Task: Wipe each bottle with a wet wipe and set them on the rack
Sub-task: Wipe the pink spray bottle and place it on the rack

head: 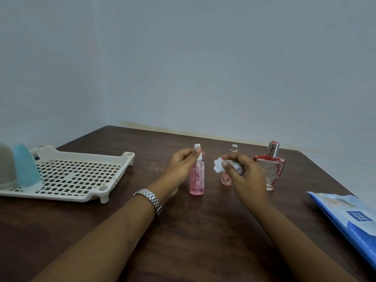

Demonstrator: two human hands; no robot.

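Two on rack (61, 197): blue bottle (27, 167), grey bottle (6, 165).
Left hand (181, 165): fingers pinch pink spray bottle (197, 180).
Right hand (247, 177): fingers clutch wipe (218, 167) — three unfinished.

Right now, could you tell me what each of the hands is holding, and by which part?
The left hand pinches the pink bottle by its white spray head; the right hand grips a crumpled wipe, one end sticking out.

Dark wooden table (203, 231), pale grey wall (183, 58), silver wristwatch (149, 198)

Matt dark wood table (203, 231), perforated plastic rack (81, 176)
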